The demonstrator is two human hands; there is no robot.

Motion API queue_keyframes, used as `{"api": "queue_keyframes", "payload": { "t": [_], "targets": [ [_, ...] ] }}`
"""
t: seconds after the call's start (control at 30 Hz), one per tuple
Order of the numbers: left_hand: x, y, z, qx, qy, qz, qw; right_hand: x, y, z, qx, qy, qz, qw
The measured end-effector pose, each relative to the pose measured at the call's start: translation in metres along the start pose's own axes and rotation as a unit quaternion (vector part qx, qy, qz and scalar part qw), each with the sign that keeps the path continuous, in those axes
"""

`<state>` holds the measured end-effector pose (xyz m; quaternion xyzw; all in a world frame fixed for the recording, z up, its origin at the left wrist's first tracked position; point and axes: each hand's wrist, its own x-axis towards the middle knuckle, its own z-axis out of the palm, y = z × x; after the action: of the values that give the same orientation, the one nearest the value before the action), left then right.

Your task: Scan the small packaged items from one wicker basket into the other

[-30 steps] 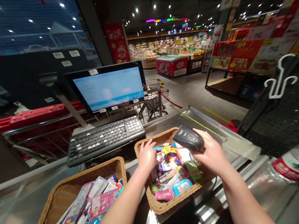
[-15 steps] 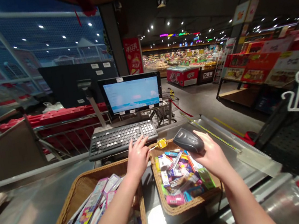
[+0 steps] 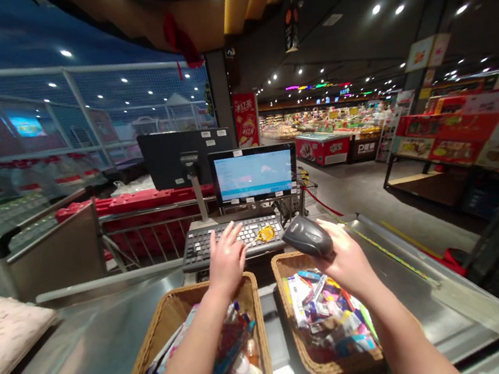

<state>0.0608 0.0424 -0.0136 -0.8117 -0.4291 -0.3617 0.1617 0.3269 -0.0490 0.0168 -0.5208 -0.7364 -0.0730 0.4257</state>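
Observation:
My right hand [image 3: 345, 258] is shut around a black handheld barcode scanner [image 3: 306, 237], which it holds just above a wicker basket [image 3: 285, 265] full of small colourful packets. My left hand [image 3: 226, 260] is open, with its fingers spread, and rests at the front of a black cash-register keyboard [image 3: 232, 241]. A small yellow packet [image 3: 265, 233] lies on the keys to the right of that hand. A second wicker basket [image 3: 176, 307] sits below my left forearm, with packets in it partly hidden by the arm.
Both baskets stand on a stainless steel checkout counter [image 3: 72, 344], with a quilted cream pad [image 3: 2, 343] on its left. A monitor [image 3: 254, 173] stands behind the keyboard. Red baskets, a metal railing, a shopping cart and store displays lie beyond.
The yellow packet has gone from the basket rim onto the keyboard. My left hand has moved forward over the keys. The scanner stays in my right hand, and the view has tilted upward.

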Motion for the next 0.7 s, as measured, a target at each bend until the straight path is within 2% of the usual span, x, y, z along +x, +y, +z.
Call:
{"api": "queue_keyframes", "payload": {
  "t": [0.27, 0.7],
  "targets": [
    [0.000, -0.015, -0.019, 0.011, 0.030, -0.015, 0.999, 0.001, -0.027, 0.011, 0.021, -0.031, -0.014, 0.999],
    [-0.012, -0.027, -0.035, 0.014, 0.039, -0.045, 0.998, -0.003, -0.043, 0.021, 0.038, -0.075, 0.004, 0.996]
  ]
}}
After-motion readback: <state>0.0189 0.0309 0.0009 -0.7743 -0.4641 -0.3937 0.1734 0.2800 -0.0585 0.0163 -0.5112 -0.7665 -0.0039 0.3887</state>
